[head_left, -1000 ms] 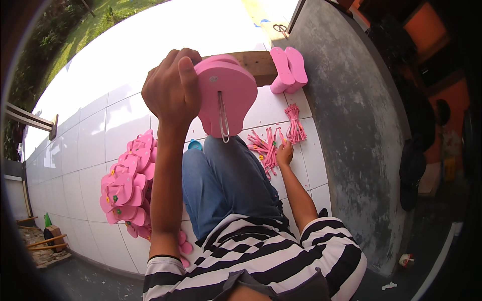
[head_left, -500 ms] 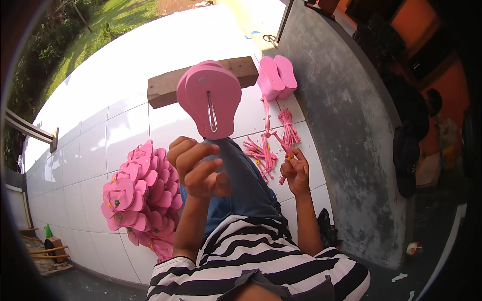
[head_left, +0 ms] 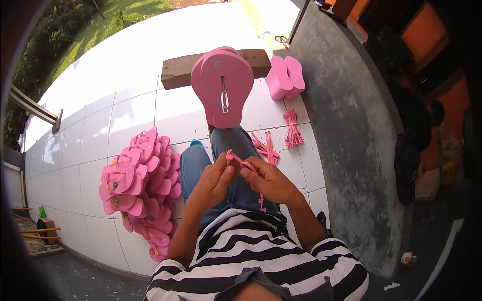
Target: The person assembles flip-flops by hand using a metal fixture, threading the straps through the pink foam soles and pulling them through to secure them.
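My left hand and my right hand meet above my lap. Between them is a pink flip-flop strap. The left thumb and fingers pinch one end, which sticks up. My right fingers close round the strap, and its other end dangles below that hand. Just beyond the hands, pink flip-flop soles lie stacked on a wooden beam. A thin looped metal wire tool rests on the top sole, one end at a hole in it.
Many pink flip-flops are heaped on white tiles at left. At right lie loose straps, a tied strap bundle and two stacks of pink soles. Scissors lie farther off. A grey wall borders the right.
My right hand has brought the strap from the right side to the middle, over my lap. My left hand has come down from near the sole and now pinches the strap too.
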Demonstrator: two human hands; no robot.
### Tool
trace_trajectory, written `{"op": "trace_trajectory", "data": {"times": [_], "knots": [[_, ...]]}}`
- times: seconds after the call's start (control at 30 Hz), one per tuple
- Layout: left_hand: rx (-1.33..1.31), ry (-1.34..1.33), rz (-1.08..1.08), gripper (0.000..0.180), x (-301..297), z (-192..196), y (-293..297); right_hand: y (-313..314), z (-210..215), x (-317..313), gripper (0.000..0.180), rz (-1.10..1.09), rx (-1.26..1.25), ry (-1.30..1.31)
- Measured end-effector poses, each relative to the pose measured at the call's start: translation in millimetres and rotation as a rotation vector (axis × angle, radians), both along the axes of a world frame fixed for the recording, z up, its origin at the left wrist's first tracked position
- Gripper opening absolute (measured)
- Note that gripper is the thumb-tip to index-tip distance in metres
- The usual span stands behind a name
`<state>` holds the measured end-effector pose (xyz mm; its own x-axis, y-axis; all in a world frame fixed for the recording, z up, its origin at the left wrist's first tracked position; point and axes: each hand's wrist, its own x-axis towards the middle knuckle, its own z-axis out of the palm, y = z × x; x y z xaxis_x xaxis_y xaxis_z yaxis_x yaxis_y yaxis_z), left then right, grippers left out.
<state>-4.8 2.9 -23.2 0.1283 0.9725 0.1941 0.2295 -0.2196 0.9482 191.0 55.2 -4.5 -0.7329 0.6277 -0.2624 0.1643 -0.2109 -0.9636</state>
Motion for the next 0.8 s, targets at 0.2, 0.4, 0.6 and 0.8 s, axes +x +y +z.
{"op": "trace_trajectory", "data": {"times": [0.2, 0.4, 0.6, 0.8], "knots": [[0.063, 0.518, -0.139, 0.020, -52.0, 19.8, -43.2, -13.0, 10.9, 10.1, 0.035, 0.385, 0.255, -0.279], [-0.014, 0.585, -0.377, 0.025, -75.1, 49.7, -71.1, -21.3, 35.1, 26.5, 0.033, 0.660, 0.248, -0.313], [0.009, -0.301, 0.563, 0.032, -183.9, 7.8, -111.3, 9.3, 10.2, 64.0, 0.031, 0.159, 0.192, -0.301], [-0.058, -0.790, 0.394, 0.036, -73.0, -60.5, -29.8, 37.6, -157.4, -46.7, 0.033, -0.066, 0.216, -0.373]]}}
